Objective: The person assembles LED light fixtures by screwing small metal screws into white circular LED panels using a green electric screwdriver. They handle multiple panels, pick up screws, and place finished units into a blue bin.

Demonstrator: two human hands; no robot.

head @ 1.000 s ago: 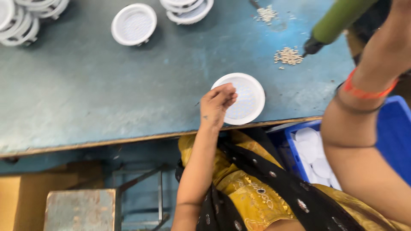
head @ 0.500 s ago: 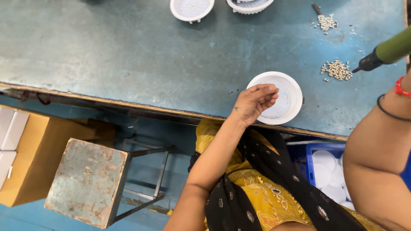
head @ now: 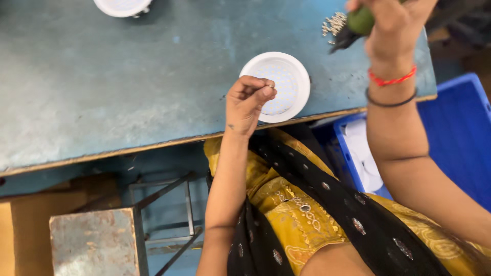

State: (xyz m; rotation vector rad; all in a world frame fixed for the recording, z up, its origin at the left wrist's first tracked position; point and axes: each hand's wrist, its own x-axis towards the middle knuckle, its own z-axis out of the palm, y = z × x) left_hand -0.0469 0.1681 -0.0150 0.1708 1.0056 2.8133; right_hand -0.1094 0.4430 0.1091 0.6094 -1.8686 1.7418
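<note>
Head view, looking down over the near edge of a worn blue-green workbench (head: 102, 76). The left hand (head: 248, 102) has lifted off the round white lamp disc (head: 286, 82) it was pressing flat half a second ago; it now hovers just above the disc's near-left rim, thumb and forefinger pinched shut on something tiny and pale, probably a small screw, though it is too small to be sure. The disc itself lies flat at the bench's near edge, dotted face up, no longer held down. The right hand (head: 391, 23) has come in from the right and is now closed around a green-handled driver (head: 358, 23), its dark tip angled down to the left, close to the disc's far-right rim but apart from it. A loose heap of small screws (head: 333, 23) lies just left of the driver. A second white disc (head: 123, 6) sits far left. A blue crate (head: 460, 128) holding pale round parts stands below the bench on the right; a rusty metal stool (head: 92, 243) at near left.
</note>
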